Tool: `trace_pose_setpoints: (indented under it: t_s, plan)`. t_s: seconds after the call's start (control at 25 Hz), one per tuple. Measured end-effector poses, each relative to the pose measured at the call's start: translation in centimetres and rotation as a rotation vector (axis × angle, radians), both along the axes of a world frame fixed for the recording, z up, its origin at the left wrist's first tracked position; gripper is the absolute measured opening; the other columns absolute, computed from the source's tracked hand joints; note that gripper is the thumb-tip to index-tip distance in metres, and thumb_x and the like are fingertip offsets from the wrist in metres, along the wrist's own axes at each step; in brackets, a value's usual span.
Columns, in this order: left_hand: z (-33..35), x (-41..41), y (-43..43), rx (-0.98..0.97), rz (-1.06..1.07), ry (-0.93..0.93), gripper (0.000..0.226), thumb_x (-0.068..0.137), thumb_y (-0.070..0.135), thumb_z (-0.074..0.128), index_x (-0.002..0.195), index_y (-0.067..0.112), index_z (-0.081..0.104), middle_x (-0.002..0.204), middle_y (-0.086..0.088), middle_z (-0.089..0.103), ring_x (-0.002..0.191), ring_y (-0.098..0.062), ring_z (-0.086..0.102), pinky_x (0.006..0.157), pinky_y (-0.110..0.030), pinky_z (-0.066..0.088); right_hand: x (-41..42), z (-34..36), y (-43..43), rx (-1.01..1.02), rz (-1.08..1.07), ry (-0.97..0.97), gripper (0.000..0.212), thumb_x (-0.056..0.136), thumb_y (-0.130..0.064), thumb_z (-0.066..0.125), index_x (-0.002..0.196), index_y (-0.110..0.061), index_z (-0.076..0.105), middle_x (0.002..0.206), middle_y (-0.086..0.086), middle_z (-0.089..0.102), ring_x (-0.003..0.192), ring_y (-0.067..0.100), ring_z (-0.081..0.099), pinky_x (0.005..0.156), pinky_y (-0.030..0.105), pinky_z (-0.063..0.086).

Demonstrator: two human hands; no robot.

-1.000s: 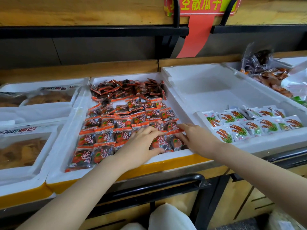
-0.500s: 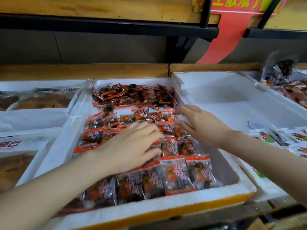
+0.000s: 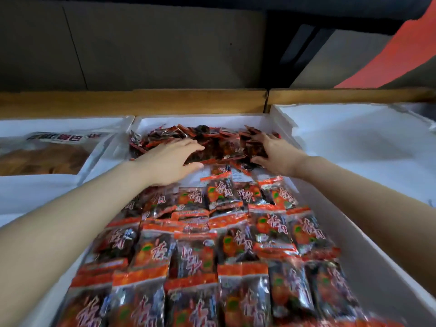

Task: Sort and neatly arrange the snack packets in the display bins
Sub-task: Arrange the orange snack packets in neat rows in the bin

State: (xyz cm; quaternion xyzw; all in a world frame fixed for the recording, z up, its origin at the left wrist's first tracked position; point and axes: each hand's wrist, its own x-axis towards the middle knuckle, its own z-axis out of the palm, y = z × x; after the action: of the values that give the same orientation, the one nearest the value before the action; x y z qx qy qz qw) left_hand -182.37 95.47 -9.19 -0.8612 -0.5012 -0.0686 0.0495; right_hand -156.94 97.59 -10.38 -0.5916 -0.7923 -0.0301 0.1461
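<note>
The middle white foam bin (image 3: pixel 368 267) holds red-and-black snack packets. Overlapping rows of them (image 3: pixel 236 244) fill its near and middle part. A loose, jumbled pile of the same packets (image 3: pixel 219 145) lies at the far end. My left hand (image 3: pixel 172 159) rests on the pile's left side, fingers stretched flat over it and thumb at its front edge. My right hand (image 3: pixel 273 152) is at the pile's right side, fingers spread on the packets. A small patch of bare bin floor shows between the pile and the rows.
A white bin on the left holds a clear bag of brown snacks (image 3: pixel 47 156). The white bin on the right (image 3: pixel 354 138) shows only bare floor here. A wooden ledge (image 3: pixel 165 100) runs behind the bins under a grey wall, with a red sign strip (image 3: pixel 389 57) at the upper right.
Both hands moved from the bin's front rows to the loose pile at the back. The camera leaned in closer, and the right bin's white packets left the view.
</note>
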Motion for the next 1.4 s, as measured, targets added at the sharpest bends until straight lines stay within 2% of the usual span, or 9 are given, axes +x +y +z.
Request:
trace_pose_setpoints:
  t_s: [0.24,0.4,0.64,0.76,0.88,1.0,1.12,1.24,1.4]
  plan:
    - [-2.7,0.7,7.6,-0.225,0.007,-0.013,0.07,0.095,0.044,0.049,0.152,0.022,0.016,0.161,-0.001,0.01,0.147,-0.017,0.009,0.12,-0.036,0.01,-1.6,-0.5,4.6,-0.118,0.172,-0.054,0.07,0.089,-0.034,0.061,0.147,-0.028,0.023,0.153,0.0,0.027,0.139,0.019,0.028,0.111,0.03,0.021]
    - [-3.7,1.8,9.6,-0.158,-0.066,-0.072,0.066,0.09,0.037,0.062,0.147,0.02,0.033,0.156,0.006,0.022,0.143,-0.017,0.022,0.117,-0.036,0.02,-2.1,-1.3,6.2,-0.135,0.179,-0.088,0.069,0.087,-0.034,0.063,0.146,-0.029,0.028,0.151,-0.002,0.031,0.137,0.019,0.031,0.111,0.03,0.024]
    - [-2.2,2.3,9.0,0.11,0.02,-0.213,0.008,0.095,0.02,0.055,0.088,0.016,0.053,0.099,-0.003,0.058,0.084,-0.023,0.055,0.072,-0.039,0.047,-2.6,-0.1,4.8,0.161,0.073,-0.132,0.037,0.098,-0.034,0.043,0.134,-0.028,0.046,0.127,0.006,0.058,0.109,0.028,0.057,0.078,0.032,0.043]
    - [-0.9,2.6,7.3,0.19,0.115,-0.518,0.013,0.099,0.019,0.047,0.088,0.013,0.044,0.065,-0.001,0.048,0.056,-0.018,0.043,0.05,-0.029,0.031,-3.2,1.1,3.0,0.23,0.093,0.161,0.028,0.098,-0.03,0.043,0.121,-0.019,0.054,0.11,0.01,0.064,0.096,0.03,0.06,0.072,0.034,0.044]
    - [0.3,3.4,5.3,0.091,0.253,-0.944,0.013,0.101,0.022,0.04,0.094,0.011,0.041,0.068,-0.001,0.045,0.057,-0.014,0.043,0.047,-0.015,0.034,-5.1,2.4,0.8,0.205,0.187,0.464,0.02,0.1,-0.026,0.041,0.112,-0.016,0.053,0.099,0.01,0.061,0.091,0.027,0.057,0.067,0.027,0.034]
    - [1.3,4.2,2.8,-0.241,0.284,-1.574,0.013,0.102,0.02,0.039,0.095,0.013,0.047,0.089,-0.01,0.058,0.078,-0.025,0.063,0.071,-0.038,0.056,-7.7,3.1,-1.0,0.177,0.327,0.371,0.04,0.101,-0.023,0.036,0.137,-0.008,0.041,0.133,0.015,0.051,0.122,0.027,0.047,0.087,0.02,0.031]
    - [2.6,3.3,-0.2,-0.566,0.228,-2.006,0.02,0.101,0.025,0.044,0.1,0.01,0.057,0.091,-0.012,0.066,0.073,-0.02,0.064,0.057,-0.036,0.057,-9.6,3.5,-2.6,0.1,0.418,0.345,0.049,0.102,-0.026,0.029,0.146,-0.004,0.024,0.153,0.011,0.026,0.141,0.019,0.024,0.104,0.011,0.013]
    - [3.5,1.3,-3.1,-0.649,0.088,-2.052,0.019,0.097,0.025,0.052,0.096,0.009,0.063,0.082,-0.008,0.07,0.075,-0.018,0.066,0.066,-0.029,0.059,-11.1,4.1,-4.0,0.105,0.499,0.457,0.046,0.099,-0.019,0.042,0.143,-0.006,0.034,0.149,0.008,0.035,0.137,0.015,0.031,0.108,0.012,0.015]
    - [3.1,-1.4,-5.8,-0.507,0.095,-1.861,0.026,0.092,0.009,0.057,0.117,0.002,0.063,0.109,-0.013,0.07,0.094,-0.02,0.068,0.081,-0.03,0.057,-13.3,4.7,-5.9,0.029,0.646,0.765,0.047,0.082,-0.012,0.07,0.123,-0.017,0.048,0.124,-0.006,0.055,0.111,0.004,0.057,0.099,0.026,0.046]
